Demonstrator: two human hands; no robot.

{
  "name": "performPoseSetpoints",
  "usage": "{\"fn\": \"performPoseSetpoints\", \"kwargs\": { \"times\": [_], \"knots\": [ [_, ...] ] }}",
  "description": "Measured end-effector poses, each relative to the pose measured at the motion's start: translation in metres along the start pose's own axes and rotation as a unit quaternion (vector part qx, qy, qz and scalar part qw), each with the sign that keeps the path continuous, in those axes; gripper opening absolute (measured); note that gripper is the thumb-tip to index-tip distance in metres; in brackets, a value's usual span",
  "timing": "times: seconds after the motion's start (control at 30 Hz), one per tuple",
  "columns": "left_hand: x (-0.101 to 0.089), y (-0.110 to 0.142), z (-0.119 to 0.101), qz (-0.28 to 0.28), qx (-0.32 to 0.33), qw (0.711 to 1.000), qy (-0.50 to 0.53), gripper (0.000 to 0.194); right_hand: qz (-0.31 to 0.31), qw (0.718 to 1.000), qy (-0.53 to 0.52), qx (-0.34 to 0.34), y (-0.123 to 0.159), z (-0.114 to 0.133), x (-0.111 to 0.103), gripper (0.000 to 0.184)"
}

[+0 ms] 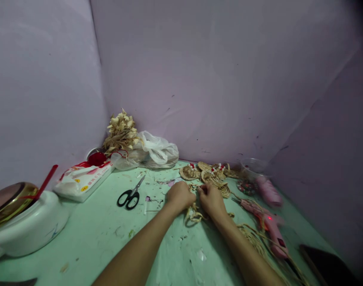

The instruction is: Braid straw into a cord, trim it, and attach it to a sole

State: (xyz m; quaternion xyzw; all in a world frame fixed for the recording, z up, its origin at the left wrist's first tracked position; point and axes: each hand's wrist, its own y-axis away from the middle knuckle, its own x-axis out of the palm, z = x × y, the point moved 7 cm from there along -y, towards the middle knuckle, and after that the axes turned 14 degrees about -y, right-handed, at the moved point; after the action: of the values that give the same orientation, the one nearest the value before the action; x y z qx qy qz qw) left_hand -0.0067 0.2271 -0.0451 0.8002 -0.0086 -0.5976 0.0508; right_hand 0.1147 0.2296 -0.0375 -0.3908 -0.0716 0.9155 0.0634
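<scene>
Both my hands meet over the middle of the green table, fingers pinched close together. My left hand [180, 195] is closed on a tan braided straw cord [194, 214], whose loose loops hang below it. Just beside it, my right hand [211, 198] pinches the same straw work with thumb and forefinger; the exact grip is partly hidden. Beyond the hands lie coiled straw pieces [189, 173] trimmed with red and white beads. A pink glue gun [266, 222] with a red light glowing rests right of my right forearm.
Black-handled scissors [131, 195] lie left of my hands. Farther left are a tissue pack [84, 182] and a white enamel pot [35, 226]. Dried flowers [122, 131] and a white plastic bag [159, 149] sit along the wall. A pink thread spool [268, 191] stands at right.
</scene>
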Motion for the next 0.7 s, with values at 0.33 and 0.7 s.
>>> {"fn": "performPoseSetpoints", "kwargs": {
  "times": [0.33,0.7],
  "knots": [
    [-0.002,0.0,-0.002,0.002,0.023,1.0,-0.017,0.024,0.003,1.0,-0.004,-0.02,0.019,0.003,-0.001,0.017],
    [-0.002,0.002,-0.001,0.004,0.016,1.0,-0.014,0.026,-0.012,1.0,-0.004,-0.01,0.014,0.002,-0.005,0.024]
  ]
}}
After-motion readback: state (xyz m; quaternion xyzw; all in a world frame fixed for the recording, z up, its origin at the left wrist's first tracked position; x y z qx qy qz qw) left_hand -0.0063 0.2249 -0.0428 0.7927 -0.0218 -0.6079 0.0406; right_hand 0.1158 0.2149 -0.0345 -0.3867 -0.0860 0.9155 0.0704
